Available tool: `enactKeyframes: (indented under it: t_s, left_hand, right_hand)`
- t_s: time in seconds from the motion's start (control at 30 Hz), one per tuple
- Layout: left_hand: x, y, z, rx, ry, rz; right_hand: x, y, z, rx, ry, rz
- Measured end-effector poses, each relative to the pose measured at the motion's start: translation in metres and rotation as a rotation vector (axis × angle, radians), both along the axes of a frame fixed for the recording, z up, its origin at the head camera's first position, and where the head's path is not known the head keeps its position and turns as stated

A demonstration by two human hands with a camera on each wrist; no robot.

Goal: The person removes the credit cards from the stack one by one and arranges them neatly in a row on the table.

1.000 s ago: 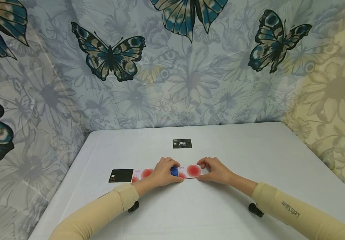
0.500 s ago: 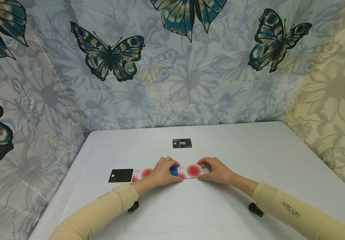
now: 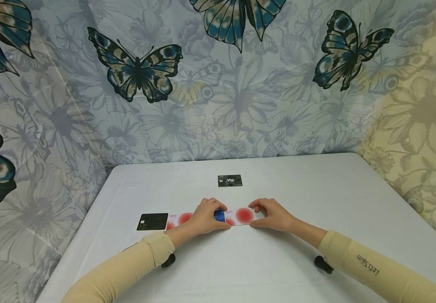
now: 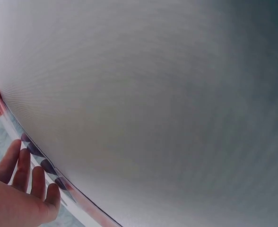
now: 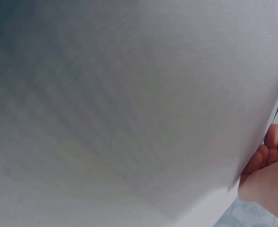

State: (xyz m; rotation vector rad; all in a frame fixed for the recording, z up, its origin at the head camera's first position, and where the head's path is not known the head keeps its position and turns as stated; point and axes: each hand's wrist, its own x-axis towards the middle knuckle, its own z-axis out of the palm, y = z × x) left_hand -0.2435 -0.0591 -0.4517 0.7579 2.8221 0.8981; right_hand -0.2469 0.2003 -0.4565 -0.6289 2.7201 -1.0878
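Note:
A row of cards lies across the table in the head view. At its left end is a black VIP card (image 3: 152, 221), followed by a white and pink card (image 3: 182, 219) with a red circle. My left hand (image 3: 204, 216) holds a blue card (image 3: 219, 216) by its near and far edges, covering most of it. Right of it, a second pink card with a red circle (image 3: 245, 215) has its right end between the thumb and fingers of my right hand (image 3: 275, 215). The wrist views show the left hand (image 4: 23, 189) and right hand (image 5: 266, 165) low over the white surface.
Another black card marked Vip (image 3: 230, 181) lies farther back on the white table (image 3: 316, 189). A cloth with butterflies and flowers (image 3: 237, 101) rises behind the table's far edge. Small black devices (image 3: 323, 264) sit under both wrists.

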Motion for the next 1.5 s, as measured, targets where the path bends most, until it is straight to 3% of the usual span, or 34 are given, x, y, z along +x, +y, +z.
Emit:
enactKeyframes:
  t_s: [0.9, 1.27, 1.5]
  left_hand:
    - [0.001, 0.000, 0.001, -0.018, -0.021, 0.001]
    - [0.009, -0.010, 0.002, 0.156, -0.042, 0.005]
    - [0.016, -0.016, 0.009, 0.241, -0.104, 0.042]
  right_hand:
    - [0.004, 0.001, 0.001, -0.005, 0.022, -0.042]
    - [0.014, -0.007, 0.006, -0.102, 0.004, -0.073]
    - [0.020, -0.018, 0.007, -0.153, -0.034, -0.064]
